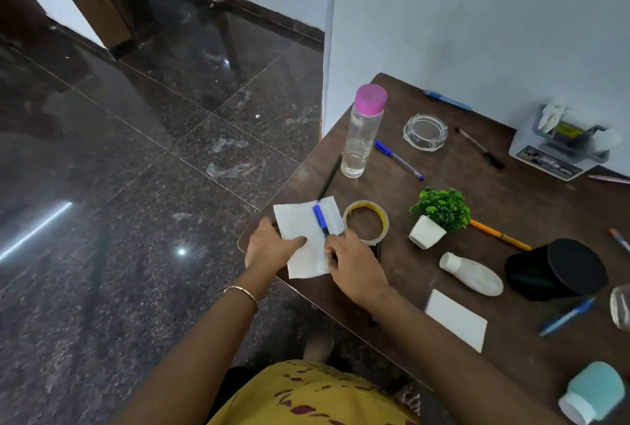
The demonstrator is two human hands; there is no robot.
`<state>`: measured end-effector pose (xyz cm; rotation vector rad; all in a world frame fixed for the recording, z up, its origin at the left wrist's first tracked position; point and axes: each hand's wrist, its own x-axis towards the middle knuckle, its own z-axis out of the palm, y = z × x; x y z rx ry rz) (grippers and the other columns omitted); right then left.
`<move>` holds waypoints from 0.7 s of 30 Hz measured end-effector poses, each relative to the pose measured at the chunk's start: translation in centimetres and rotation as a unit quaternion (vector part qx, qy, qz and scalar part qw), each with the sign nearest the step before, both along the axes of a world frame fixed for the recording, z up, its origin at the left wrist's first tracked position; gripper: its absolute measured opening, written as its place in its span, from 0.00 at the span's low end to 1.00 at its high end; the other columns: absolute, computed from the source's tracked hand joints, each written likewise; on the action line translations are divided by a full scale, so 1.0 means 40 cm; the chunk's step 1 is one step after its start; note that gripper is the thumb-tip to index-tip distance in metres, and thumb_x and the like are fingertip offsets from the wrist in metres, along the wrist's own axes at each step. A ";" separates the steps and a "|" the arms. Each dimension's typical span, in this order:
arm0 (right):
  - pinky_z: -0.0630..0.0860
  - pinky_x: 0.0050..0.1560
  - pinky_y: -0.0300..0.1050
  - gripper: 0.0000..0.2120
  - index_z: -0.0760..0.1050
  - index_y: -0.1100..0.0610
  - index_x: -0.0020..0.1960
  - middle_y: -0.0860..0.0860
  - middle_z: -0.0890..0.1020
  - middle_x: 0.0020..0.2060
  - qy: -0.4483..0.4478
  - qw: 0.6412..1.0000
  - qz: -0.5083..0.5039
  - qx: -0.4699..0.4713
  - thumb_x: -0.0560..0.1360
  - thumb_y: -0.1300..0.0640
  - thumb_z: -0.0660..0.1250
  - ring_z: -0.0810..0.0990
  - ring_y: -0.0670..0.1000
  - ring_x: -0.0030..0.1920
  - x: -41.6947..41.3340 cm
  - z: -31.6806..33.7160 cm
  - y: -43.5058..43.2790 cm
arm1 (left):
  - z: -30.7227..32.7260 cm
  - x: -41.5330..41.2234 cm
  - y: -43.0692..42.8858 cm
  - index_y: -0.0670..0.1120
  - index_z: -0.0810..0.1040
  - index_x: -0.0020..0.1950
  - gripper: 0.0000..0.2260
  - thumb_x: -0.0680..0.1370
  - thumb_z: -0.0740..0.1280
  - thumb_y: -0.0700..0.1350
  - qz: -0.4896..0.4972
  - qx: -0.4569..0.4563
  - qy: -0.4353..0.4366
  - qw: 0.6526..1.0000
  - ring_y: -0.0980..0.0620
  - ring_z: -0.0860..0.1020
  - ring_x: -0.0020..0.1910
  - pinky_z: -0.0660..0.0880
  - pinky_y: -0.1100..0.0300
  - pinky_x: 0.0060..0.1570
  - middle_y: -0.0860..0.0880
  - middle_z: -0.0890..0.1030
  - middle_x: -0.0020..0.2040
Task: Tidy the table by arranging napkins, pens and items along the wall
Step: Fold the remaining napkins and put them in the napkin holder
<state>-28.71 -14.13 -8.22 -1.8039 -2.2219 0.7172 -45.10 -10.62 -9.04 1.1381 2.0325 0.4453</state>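
Handling napkin (303, 240) at tabletop (531, 213) 9 o'clock corner: left hand (269, 249) pins napkin's left edge, fingers flat; right hand (354, 269) pinches blue pen (321, 220) lying on napkin. Task looks early. Only one blue pen (448, 101) and box (559, 148) lie by wall at 12–1 o'clock. Bottle (363, 133), glass dish (425, 131), tape (365, 222), plant (438, 215), other pens remain scattered mid-tabletop.
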 end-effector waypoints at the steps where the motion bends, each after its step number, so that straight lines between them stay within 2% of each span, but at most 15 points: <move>1: 0.77 0.51 0.37 0.04 0.74 0.54 0.53 0.52 0.74 0.51 0.001 1.000 -0.011 -0.001 0.78 0.58 0.64 0.77 0.48 0.44 -0.002 0.000 -0.001 | 0.001 -0.003 0.000 0.46 0.73 0.57 0.25 0.67 0.76 0.55 -0.006 -0.008 0.003 1.000 0.46 0.79 0.54 0.76 0.53 0.48 0.47 0.79 0.54; 3: 0.74 0.49 0.34 0.05 0.73 0.53 0.53 0.51 0.74 0.52 0.002 0.999 -0.033 -0.005 0.77 0.58 0.65 0.76 0.47 0.43 -0.005 0.003 -0.001 | 0.002 -0.011 0.000 0.47 0.77 0.52 0.18 0.68 0.75 0.54 -0.007 -0.010 -0.024 1.000 0.48 0.80 0.49 0.78 0.54 0.46 0.48 0.81 0.52; 6: 0.68 0.43 0.32 0.06 0.72 0.53 0.53 0.50 0.73 0.50 0.003 0.998 -0.064 -0.008 0.77 0.58 0.66 0.74 0.45 0.41 -0.003 0.008 -0.002 | 0.006 -0.026 0.004 0.47 0.79 0.53 0.13 0.71 0.72 0.50 0.016 -0.003 -0.073 0.997 0.48 0.80 0.47 0.78 0.54 0.47 0.48 0.82 0.49; 10: 0.62 0.35 0.32 0.05 0.71 0.54 0.49 0.51 0.73 0.49 -0.002 0.997 -0.077 -0.001 0.76 0.60 0.65 0.71 0.46 0.39 0.006 0.006 -0.005 | 0.040 -0.045 0.004 0.44 0.78 0.53 0.10 0.72 0.67 0.43 0.096 -0.001 -0.226 0.969 0.46 0.81 0.43 0.79 0.54 0.40 0.46 0.82 0.46; 14: 0.67 0.39 0.38 0.06 0.70 0.54 0.49 0.51 0.72 0.51 -0.013 0.997 -0.074 -0.001 0.75 0.59 0.67 0.73 0.48 0.40 0.005 0.007 -0.006 | 0.068 -0.075 0.007 0.43 0.76 0.48 0.06 0.71 0.64 0.40 0.111 -0.023 -0.285 0.952 0.44 0.79 0.39 0.76 0.57 0.35 0.44 0.80 0.42; 18: 0.74 0.42 0.41 0.07 0.71 0.54 0.51 0.51 0.72 0.53 -0.030 0.997 -0.067 0.006 0.75 0.58 0.67 0.78 0.51 0.45 0.001 0.010 -0.008 | 0.078 -0.101 0.002 0.41 0.76 0.51 0.09 0.71 0.63 0.39 0.113 -0.057 -0.342 0.931 0.41 0.78 0.39 0.76 0.55 0.35 0.41 0.80 0.43; 21: 0.75 0.40 0.41 0.07 0.71 0.53 0.53 0.50 0.72 0.53 -0.066 0.995 -0.063 0.037 0.77 0.54 0.65 0.77 0.49 0.45 -0.002 0.015 -0.011 | 0.080 -0.113 -0.007 0.41 0.75 0.52 0.10 0.72 0.62 0.39 0.114 -0.068 -0.365 0.921 0.41 0.78 0.40 0.75 0.54 0.36 0.41 0.79 0.43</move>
